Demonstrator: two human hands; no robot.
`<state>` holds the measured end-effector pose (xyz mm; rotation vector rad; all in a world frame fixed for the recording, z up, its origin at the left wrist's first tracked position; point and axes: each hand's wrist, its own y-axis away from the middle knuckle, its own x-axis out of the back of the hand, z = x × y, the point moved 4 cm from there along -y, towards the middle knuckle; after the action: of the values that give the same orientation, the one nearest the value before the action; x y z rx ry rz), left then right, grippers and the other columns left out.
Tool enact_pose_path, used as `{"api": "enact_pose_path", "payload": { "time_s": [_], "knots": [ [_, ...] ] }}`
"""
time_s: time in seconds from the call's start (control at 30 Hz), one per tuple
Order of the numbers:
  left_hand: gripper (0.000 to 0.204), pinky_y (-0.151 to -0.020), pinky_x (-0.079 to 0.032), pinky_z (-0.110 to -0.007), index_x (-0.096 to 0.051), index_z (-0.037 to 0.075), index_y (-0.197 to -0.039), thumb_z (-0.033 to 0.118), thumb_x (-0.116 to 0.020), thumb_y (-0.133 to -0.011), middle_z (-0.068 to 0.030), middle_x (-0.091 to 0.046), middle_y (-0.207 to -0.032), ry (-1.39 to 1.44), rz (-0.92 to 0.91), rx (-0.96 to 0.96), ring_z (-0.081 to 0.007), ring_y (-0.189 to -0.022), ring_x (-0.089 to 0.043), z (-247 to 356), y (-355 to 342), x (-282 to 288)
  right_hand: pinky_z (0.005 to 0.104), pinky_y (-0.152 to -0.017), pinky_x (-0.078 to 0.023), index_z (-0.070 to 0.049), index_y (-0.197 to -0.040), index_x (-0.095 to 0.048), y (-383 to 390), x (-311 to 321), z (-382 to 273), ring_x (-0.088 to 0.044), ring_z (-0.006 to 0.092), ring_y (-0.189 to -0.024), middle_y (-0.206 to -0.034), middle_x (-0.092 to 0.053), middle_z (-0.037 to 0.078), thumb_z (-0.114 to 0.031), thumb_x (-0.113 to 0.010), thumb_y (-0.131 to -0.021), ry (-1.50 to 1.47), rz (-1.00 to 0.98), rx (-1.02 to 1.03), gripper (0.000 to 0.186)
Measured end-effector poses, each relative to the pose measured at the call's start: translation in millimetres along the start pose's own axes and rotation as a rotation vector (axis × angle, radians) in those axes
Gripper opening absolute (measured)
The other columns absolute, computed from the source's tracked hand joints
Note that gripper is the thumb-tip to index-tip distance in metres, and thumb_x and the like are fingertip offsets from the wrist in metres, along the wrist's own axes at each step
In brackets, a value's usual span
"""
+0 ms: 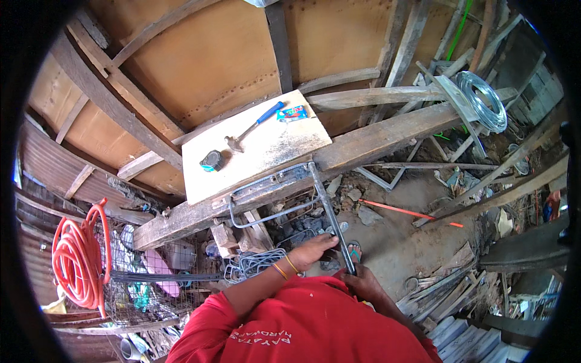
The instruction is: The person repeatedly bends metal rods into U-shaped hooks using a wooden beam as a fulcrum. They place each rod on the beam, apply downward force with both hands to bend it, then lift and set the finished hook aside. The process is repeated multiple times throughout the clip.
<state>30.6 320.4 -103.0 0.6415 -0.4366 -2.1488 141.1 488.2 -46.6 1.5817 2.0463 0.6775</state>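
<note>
My right hand (362,282) is wrapped round the near end of a long dark metal bar (327,209). The bar slants away to a wooden beam (387,136), its far end at one corner of a bent steel rod frame (278,214). That frame is roughly rectangular and lies against the beam's near side. My left hand (311,251) is just left of the bar, fingers stretched toward it, holding nothing; whether the fingertips touch the bar is unclear. On a pale board (260,163) over the beam lie a blue-handled hammer (257,126), a tape measure (212,161) and a small blue-and-red packet (293,114).
A wire coil (484,103) rests at the beam's far right. Bent rods (257,265) are piled below my left arm. A red hose (78,260) hangs at left beside a wire cage (151,272). Rubble, a red rod (405,212) and stacked planks (466,339) cover parts of the ground.
</note>
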Motion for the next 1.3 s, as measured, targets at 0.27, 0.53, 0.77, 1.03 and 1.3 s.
{"api": "enact_pose_path", "payload": {
  "time_s": [0.27,0.53,0.77,1.03,1.3],
  "knots": [
    [0.034,-0.09,-0.054,-0.045,-0.063,0.007,-0.107,0.041,-0.061,-0.101,-0.0109,-0.069,-0.098,0.934,-0.26,0.253,-0.0297,-0.093,-0.068,-35.7,-21.4,-59.8,0.0294,-0.062,-0.047,-0.005,-0.122,-0.055,-25.6,7.7,35.0,-0.06,0.0129,-0.076,-0.091,-0.061,0.002,-0.018,-0.076,-0.089,-0.44,-0.053,-0.428,0.041],
    [0.033,-0.058,-0.045,-0.032,-0.051,0.012,-0.082,0.034,-0.061,-0.104,0.002,-0.043,-0.064,0.934,-0.11,0.226,-0.0141,-0.059,-0.048,-54.9,-28.5,-58.4,0.0271,-0.063,-0.047,-0.008,-0.098,-0.066,-45.6,-4.0,61.2,-0.06,0.0083,-0.076,-0.087,-0.065,0.001,-0.014,-0.072,-0.09,-0.356,-0.066,-0.294,0.012],
    [0.015,-0.051,-0.044,-0.031,-0.055,0.013,-0.097,0.019,-0.068,-0.1,0.0027,-0.047,-0.067,0.964,-0.181,0.277,-0.0107,-0.057,-0.049,-67.5,-12.9,-27.0,0.0259,-0.057,-0.043,-0.009,-0.08,-0.059,-48.7,-53.1,48.4,-0.055,0.0072,-0.065,-0.077,-0.061,-0.001,-0.011,-0.073,-0.087,-0.365,0.226,-0.494,0.015],
    [0.03,-0.06,-0.051,-0.033,-0.057,0.009,-0.082,0.032,-0.065,-0.101,-0.001,-0.057,-0.067,0.783,-0.236,0.286,-0.0156,-0.06,-0.059,-70.5,0.3,-10.9,0.0294,-0.062,-0.045,-0.007,-0.088,-0.064,-53.8,-80.9,84.4,-0.057,0.0094,-0.074,-0.084,-0.061,-0.001,-0.016,-0.075,-0.086,-0.414,0.237,-0.231,0.014],
    [0.038,-0.085,-0.056,-0.045,-0.064,0.01,-0.116,0.045,-0.059,-0.102,-0.0085,-0.072,-0.108,0.678,0.187,-0.021,-0.0269,-0.094,-0.069,-50.9,36.0,97.2,0.0322,-0.061,-0.046,-0.002,-0.097,-0.07,-25.3,-43.8,54.8,-0.057,0.0102,-0.072,-0.081,-0.064,0.001,-0.035,-0.074,-0.094,-0.303,0.038,-0.184,0.033]
  ]
}}
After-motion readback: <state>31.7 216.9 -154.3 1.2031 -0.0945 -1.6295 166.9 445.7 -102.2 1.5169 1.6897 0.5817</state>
